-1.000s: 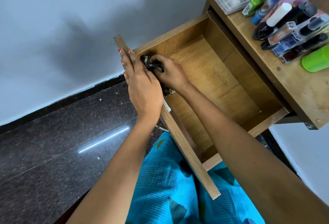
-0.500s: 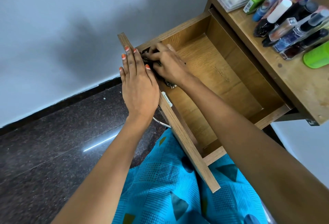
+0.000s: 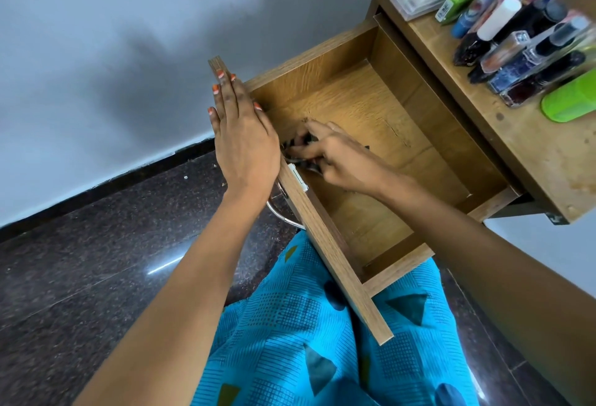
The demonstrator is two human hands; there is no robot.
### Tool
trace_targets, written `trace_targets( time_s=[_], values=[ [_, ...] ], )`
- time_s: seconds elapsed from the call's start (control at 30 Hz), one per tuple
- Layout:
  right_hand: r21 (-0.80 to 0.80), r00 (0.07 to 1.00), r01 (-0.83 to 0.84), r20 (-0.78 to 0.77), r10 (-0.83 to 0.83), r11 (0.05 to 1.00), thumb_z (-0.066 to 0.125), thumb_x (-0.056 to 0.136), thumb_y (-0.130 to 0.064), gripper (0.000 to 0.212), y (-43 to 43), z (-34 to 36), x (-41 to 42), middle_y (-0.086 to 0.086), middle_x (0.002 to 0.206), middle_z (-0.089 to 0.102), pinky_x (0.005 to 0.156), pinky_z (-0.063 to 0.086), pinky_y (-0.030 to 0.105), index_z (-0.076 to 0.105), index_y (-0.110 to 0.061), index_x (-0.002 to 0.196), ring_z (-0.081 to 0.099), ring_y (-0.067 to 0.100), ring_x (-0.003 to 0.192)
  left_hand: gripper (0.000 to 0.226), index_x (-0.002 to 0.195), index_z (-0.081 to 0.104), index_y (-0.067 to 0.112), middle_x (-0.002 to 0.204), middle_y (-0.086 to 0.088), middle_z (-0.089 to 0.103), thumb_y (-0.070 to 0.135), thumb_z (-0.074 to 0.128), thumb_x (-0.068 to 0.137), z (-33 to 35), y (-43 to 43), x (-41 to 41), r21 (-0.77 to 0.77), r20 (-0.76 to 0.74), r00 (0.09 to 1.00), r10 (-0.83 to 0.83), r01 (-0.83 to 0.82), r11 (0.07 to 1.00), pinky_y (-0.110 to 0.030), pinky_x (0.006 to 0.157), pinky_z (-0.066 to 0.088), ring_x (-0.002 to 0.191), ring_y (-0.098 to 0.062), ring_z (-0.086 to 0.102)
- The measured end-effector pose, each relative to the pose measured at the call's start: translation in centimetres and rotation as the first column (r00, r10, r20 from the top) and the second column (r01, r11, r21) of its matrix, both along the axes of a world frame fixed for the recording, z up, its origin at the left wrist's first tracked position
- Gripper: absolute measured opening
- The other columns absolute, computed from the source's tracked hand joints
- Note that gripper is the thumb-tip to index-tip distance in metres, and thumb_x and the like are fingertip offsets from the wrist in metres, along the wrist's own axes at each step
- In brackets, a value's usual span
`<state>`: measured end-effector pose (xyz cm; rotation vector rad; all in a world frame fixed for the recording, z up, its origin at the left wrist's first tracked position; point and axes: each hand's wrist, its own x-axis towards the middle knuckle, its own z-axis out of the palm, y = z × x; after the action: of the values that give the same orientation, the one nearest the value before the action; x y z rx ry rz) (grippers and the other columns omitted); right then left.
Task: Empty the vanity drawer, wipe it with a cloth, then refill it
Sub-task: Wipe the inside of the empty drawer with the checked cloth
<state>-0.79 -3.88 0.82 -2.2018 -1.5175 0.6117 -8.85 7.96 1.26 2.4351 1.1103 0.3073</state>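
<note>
The drawer (image 3: 371, 121) is wood-grain board, matt, its floor a warmer, smoother brown with a dark scratch near the middle; the front panel's top edge shows a rougher, greyer grain. A curved handle (image 3: 280, 212) of shiny metal sticks out below the front. The cloth (image 3: 303, 147) under the right hand (image 3: 335, 160) looks dark and crumpled, soft, mostly hidden. The worktop (image 3: 532, 147) is the same wood look, dull and spotted with stains. On it lie bottles (image 3: 529, 47) of clear glossy plastic or glass, and a matt green plastic cap (image 3: 571, 99). The floor (image 3: 96, 244) is dark speckled stone, polished to a glare. The wall (image 3: 96, 50) is flat matt paint. The garment (image 3: 322, 341) is blue printed cloth.
</note>
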Motion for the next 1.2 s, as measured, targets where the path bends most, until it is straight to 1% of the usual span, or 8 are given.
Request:
trace_targets(
  time_s=[0.37, 0.5, 0.63, 0.8, 0.9, 1.0, 1.1, 1.2],
  values=[
    [0.029, 0.994, -0.019, 0.104, 0.016, 0.999, 0.045, 0.082, 0.007, 0.045, 6.1, -0.7, 2.6, 0.013, 0.119, 0.049, 0.095, 0.039, 0.039, 0.064, -0.013, 0.117, 0.047, 0.032, 0.108, 0.05, 0.146, 0.009, 0.004, 0.156, -0.011, 0.004, 0.016, 0.023, 0.099, -0.1, -0.1, 0.2, 0.009, -0.026, 1.0, 0.012, -0.012, 1.0, -0.033, 0.117, 0.003, 0.145, -0.023, 0.004],
    [0.037, 0.997, -0.028, 0.073, 0.025, 0.999, 0.046, 0.077, 0.013, 0.042, 2.7, -0.7, 1.2, 0.015, 0.119, 0.05, 0.093, 0.036, 0.034, 0.069, -0.008, 0.105, 0.046, 0.033, 0.109, 0.05, 0.146, 0.01, 0.004, 0.156, -0.011, 0.005, 0.019, 0.022, 0.1, -0.2, -0.2, 0.2, 0.01, -0.012, 1.0, 0.015, -0.015, 1.0, -0.033, 0.117, 0.003, 0.145, -0.023, 0.004],
    [0.015, 1.0, -0.003, -0.031, 0.003, 1.0, 0.052, 0.081, 0.013, 0.043, -1.6, -1.0, -0.6, 0.011, 0.127, 0.046, 0.103, 0.039, 0.035, 0.064, -0.011, 0.115, 0.044, 0.027, 0.117, 0.05, 0.145, 0.009, 0.004, 0.156, -0.011, 0.004, 0.021, 0.02, 0.1, -0.2, -0.3, 0.1, 0.009, 0.004, 1.0, 0.016, -0.016, 1.0, -0.032, 0.117, 0.003, 0.145, -0.023, 0.004],
    [0.006, 0.995, 0.061, -0.082, -0.06, 0.998, 0.045, 0.082, 0.013, 0.05, -3.2, -1.1, -2.0, 0.012, 0.124, 0.045, 0.095, 0.032, 0.014, 0.057, -0.011, 0.125, 0.047, 0.025, 0.115, 0.05, 0.145, 0.008, 0.002, 0.156, -0.012, 0.003, 0.019, 0.021, 0.1, -0.1, -0.8, -0.1, -0.013, 0.014, 1.0, 0.019, -0.019, 1.0, -0.033, 0.117, 0.004, 0.145, -0.024, 0.004],
    [-0.009, 0.994, 0.071, -0.08, -0.071, 0.997, 0.047, 0.082, 0.013, 0.05, -4.4, -1.1, -2.9, 0.011, 0.125, 0.045, 0.103, 0.038, 0.03, 0.058, -0.011, 0.124, 0.047, 0.027, 0.116, 0.05, 0.145, 0.007, 0.002, 0.156, -0.012, 0.001, 0.017, 0.022, 0.1, 0.0, -1.2, 0.0, -0.024, 0.014, 1.0, 0.026, -0.026, 0.999, -0.034, 0.117, 0.004, 0.145, -0.024, 0.003],
    [-0.06, 0.998, 0.006, -0.065, -0.01, 0.998, 0.049, 0.079, 0.016, 0.051, -7.0, -0.8, -3.7, 0.011, 0.124, 0.047, 0.097, 0.043, 0.043, 0.062, -0.011, 0.12, 0.049, 0.028, 0.113, 0.05, 0.145, 0.008, 0.001, 0.156, -0.013, 0.001, 0.015, 0.023, 0.099, -0.1, -1.4, 0.1, -0.022, 0.021, 0.999, 0.035, -0.035, 0.999, -0.034, 0.117, 0.005, 0.145, -0.024, 0.004],
    [-0.132, 0.996, -0.07, -0.06, 0.062, 0.989, 0.046, 0.076, 0.018, 0.058, -9.4, 0.1, -4.3, 0.01, 0.132, 0.043, 0.105, 0.037, 0.042, 0.06, -0.012, 0.123, 0.042, 0.027, 0.123, 0.05, 0.145, 0.009, 0.001, 0.156, -0.013, 0.003, 0.014, 0.023, 0.099, -0.2, -1.4, 0.2, -0.011, 0.026, 0.999, 0.042, -0.042, 0.999, -0.033, 0.117, 0.005, 0.145, -0.024, 0.004],
    [-0.228, 0.992, -0.123, -0.059, 0.113, 0.966, 0.043, 0.078, 0.016, 0.059, -10.1, 1.0, -4.1, 0.01, 0.141, 0.037, 0.11, 0.031, 0.032, 0.056, -0.015, 0.127, 0.037, 0.024, 0.13, 0.05, 0.145, 0.01, 0.001, 0.155, -0.013, 0.004, 0.013, 0.024, 0.098, -0.2, -1.5, 0.2, -0.007, 0.037, 0.998, 0.046, -0.046, 0.999, -0.034, 0.118, 0.007, 0.144, -0.025, 0.005]
  ],
)
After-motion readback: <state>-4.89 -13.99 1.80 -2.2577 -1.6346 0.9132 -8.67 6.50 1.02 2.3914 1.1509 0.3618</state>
